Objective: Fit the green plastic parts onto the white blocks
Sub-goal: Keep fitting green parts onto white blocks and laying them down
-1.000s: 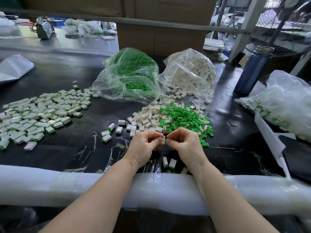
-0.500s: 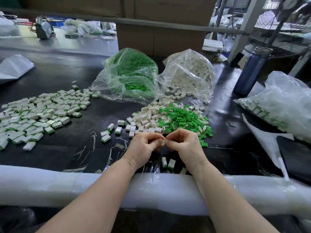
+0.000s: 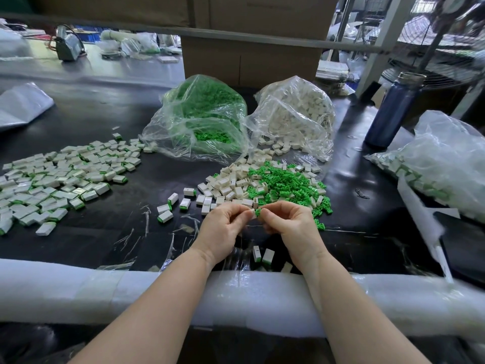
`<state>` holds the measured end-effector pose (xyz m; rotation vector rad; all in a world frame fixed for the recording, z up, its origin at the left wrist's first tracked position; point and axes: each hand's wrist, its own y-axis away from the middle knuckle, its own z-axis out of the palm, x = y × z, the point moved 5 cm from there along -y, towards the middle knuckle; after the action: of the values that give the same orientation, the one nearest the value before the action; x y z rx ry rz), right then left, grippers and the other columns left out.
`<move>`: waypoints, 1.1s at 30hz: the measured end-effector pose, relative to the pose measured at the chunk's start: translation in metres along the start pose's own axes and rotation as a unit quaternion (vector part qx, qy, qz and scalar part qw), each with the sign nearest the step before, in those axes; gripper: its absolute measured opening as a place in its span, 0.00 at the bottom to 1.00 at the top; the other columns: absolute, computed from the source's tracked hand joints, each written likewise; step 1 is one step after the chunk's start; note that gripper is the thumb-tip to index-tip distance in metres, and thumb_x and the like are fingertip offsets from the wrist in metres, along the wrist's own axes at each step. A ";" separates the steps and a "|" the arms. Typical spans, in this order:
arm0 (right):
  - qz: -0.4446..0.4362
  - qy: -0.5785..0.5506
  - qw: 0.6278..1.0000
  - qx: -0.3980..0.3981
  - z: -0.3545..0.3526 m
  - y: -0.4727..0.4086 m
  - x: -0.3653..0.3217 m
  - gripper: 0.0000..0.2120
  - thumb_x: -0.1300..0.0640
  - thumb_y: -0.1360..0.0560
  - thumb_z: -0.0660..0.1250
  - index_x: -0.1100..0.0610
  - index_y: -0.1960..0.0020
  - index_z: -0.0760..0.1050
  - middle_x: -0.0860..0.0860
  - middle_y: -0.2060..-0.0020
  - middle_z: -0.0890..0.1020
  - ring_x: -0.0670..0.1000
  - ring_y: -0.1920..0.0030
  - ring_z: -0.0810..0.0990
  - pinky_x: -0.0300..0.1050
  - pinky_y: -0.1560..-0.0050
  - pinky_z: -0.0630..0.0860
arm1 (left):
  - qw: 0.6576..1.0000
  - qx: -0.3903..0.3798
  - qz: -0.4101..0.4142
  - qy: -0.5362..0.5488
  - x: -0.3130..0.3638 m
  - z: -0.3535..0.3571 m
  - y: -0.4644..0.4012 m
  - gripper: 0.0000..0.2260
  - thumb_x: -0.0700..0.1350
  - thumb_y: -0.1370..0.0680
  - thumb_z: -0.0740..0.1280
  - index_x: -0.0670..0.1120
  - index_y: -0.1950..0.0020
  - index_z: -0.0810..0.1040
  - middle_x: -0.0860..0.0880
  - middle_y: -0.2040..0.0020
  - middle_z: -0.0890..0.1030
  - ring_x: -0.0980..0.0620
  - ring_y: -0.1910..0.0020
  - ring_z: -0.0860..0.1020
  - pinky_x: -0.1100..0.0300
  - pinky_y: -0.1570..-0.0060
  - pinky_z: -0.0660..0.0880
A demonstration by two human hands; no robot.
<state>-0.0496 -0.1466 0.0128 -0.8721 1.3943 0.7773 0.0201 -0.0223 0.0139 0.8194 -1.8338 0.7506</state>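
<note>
My left hand point(image 3: 225, 227) pinches a small white block point(image 3: 252, 213) at its fingertips. My right hand point(image 3: 288, 224) pinches a green plastic part point(image 3: 258, 212) and holds it against the block's end. Both hands hover just above the black table, near its front edge. Behind them lies a loose pile of white blocks point(image 3: 231, 183) mixed with green parts point(image 3: 286, 183). A wide spread of fitted blocks point(image 3: 60, 177) covers the table's left side. A few fitted blocks point(image 3: 262, 254) lie below my hands.
A clear bag of green parts point(image 3: 202, 119) and a clear bag of white blocks point(image 3: 296, 119) stand at the back. A blue bottle point(image 3: 392, 111) is at the right, beside another plastic bag point(image 3: 446, 164). White foam padding point(image 3: 78, 292) runs along the front edge.
My fingers have parted slightly, so the white block and green part now show between the two hands. Both hands stay in the same spot.
</note>
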 end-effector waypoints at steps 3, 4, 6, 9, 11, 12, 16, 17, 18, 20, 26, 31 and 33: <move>-0.007 0.047 0.999 0.001 0.002 -0.001 0.001 0.05 0.64 0.27 0.69 0.59 0.62 0.79 0.53 0.70 0.80 0.44 0.71 0.76 0.36 0.68 0.75 | 1.000 -0.019 -0.010 0.011 0.000 0.001 0.001 0.05 0.43 0.23 0.65 0.45 0.53 0.81 0.46 0.57 0.82 0.52 0.57 0.79 0.61 0.51 0.76; -0.008 0.059 0.998 -0.001 0.003 -0.001 0.001 0.06 0.64 0.27 0.69 0.59 0.62 0.78 0.53 0.70 0.79 0.44 0.71 0.75 0.36 0.68 0.75 | 1.000 -0.023 -0.013 0.014 -0.001 0.001 0.001 0.05 0.42 0.23 0.65 0.45 0.53 0.81 0.47 0.58 0.82 0.54 0.59 0.79 0.62 0.53 0.76; -0.006 0.078 0.997 -0.003 0.004 -0.001 0.001 0.06 0.64 0.26 0.68 0.59 0.62 0.77 0.52 0.71 0.78 0.42 0.73 0.74 0.34 0.69 0.74 | 0.999 -0.031 -0.016 0.022 -0.001 0.003 0.001 0.06 0.41 0.23 0.65 0.45 0.56 0.81 0.51 0.63 0.80 0.61 0.66 0.76 0.67 0.59 0.73; 0.000 0.095 0.995 -0.006 0.004 -0.001 0.001 0.07 0.65 0.26 0.68 0.59 0.63 0.77 0.50 0.73 0.77 0.40 0.75 0.73 0.33 0.70 0.72 | 0.999 -0.037 -0.017 0.004 -0.002 0.004 0.001 0.06 0.41 0.23 0.65 0.45 0.57 0.81 0.53 0.66 0.79 0.63 0.68 0.74 0.66 0.60 0.72; 0.008 0.101 0.995 -0.011 0.005 -0.001 0.001 0.07 0.64 0.26 0.68 0.59 0.63 0.76 0.50 0.73 0.77 0.41 0.75 0.72 0.33 0.71 0.72 | 0.999 -0.040 -0.018 -0.008 -0.003 0.004 0.001 0.06 0.41 0.22 0.65 0.43 0.55 0.82 0.50 0.63 0.82 0.56 0.63 0.77 0.60 0.55 0.75; 0.012 0.102 0.995 -0.013 0.005 0.000 0.002 0.08 0.64 0.26 0.68 0.58 0.63 0.76 0.51 0.72 0.77 0.41 0.75 0.72 0.33 0.71 0.72 | 0.999 -0.040 -0.017 -0.014 -0.003 0.005 0.002 0.06 0.41 0.22 0.65 0.42 0.54 0.82 0.49 0.62 0.82 0.54 0.62 0.77 0.58 0.54 0.75; 0.020 0.110 0.993 -0.020 0.006 0.000 0.001 0.09 0.65 0.26 0.67 0.57 0.64 0.76 0.51 0.72 0.77 0.41 0.75 0.72 0.33 0.71 0.71 | 0.998 -0.036 -0.014 -0.039 -0.003 0.005 0.003 0.06 0.42 0.23 0.65 0.43 0.54 0.82 0.52 0.63 0.80 0.57 0.62 0.76 0.59 0.54 0.74; 0.021 0.111 0.993 -0.021 0.006 0.000 0.001 0.09 0.65 0.26 0.67 0.57 0.64 0.76 0.51 0.72 0.77 0.41 0.75 0.72 0.32 0.71 0.71 | 0.998 -0.034 -0.015 -0.043 -0.004 0.005 0.003 0.06 0.42 0.23 0.66 0.43 0.53 0.82 0.51 0.61 0.81 0.54 0.60 0.77 0.57 0.52 0.75; 0.021 0.111 0.993 -0.023 0.006 0.000 0.001 0.09 0.65 0.26 0.67 0.57 0.64 0.76 0.51 0.72 0.77 0.40 0.76 0.72 0.32 0.72 0.71 | 0.998 -0.032 -0.014 -0.048 -0.004 0.005 0.003 0.06 0.42 0.23 0.66 0.43 0.53 0.82 0.49 0.59 0.81 0.52 0.57 0.78 0.56 0.49 0.75; 0.020 0.115 0.993 -0.027 0.006 0.000 0.000 0.09 0.65 0.26 0.67 0.57 0.64 0.76 0.51 0.72 0.77 0.39 0.76 0.71 0.32 0.72 0.71 | 0.998 -0.032 -0.011 -0.056 -0.003 0.005 0.003 0.06 0.42 0.23 0.66 0.43 0.52 0.82 0.47 0.57 0.82 0.50 0.54 0.79 0.54 0.47 0.75; 0.017 0.122 0.991 -0.051 0.007 0.001 0.000 0.10 0.66 0.27 0.67 0.57 0.65 0.76 0.49 0.74 0.76 0.40 0.75 0.71 0.33 0.70 0.70 | 0.994 -0.044 0.018 -0.102 0.002 0.006 0.004 0.06 0.41 0.23 0.66 0.42 0.52 0.82 0.48 0.56 0.80 0.50 0.54 0.77 0.57 0.48 0.74; 0.000 0.091 0.995 -0.031 0.007 0.001 0.001 0.08 0.65 0.27 0.68 0.58 0.64 0.77 0.49 0.74 0.77 0.40 0.74 0.73 0.32 0.71 0.71 | 0.996 -0.033 0.015 -0.076 0.004 0.006 0.005 0.07 0.41 0.22 0.65 0.40 0.50 0.82 0.44 0.54 0.82 0.47 0.52 0.79 0.51 0.45 0.74; -0.012 0.061 0.998 -0.016 0.006 0.001 -0.001 0.06 0.66 0.27 0.68 0.60 0.63 0.78 0.48 0.74 0.78 0.40 0.74 0.74 0.32 0.71 0.72 | 0.999 -0.024 0.006 -0.048 0.004 0.005 0.004 0.08 0.41 0.22 0.65 0.40 0.49 0.82 0.44 0.54 0.83 0.47 0.52 0.80 0.49 0.46 0.75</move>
<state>-0.0476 -0.1412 0.0133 -0.9732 1.4794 0.7415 0.0125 -0.0250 0.0154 0.8256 -1.9372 0.6826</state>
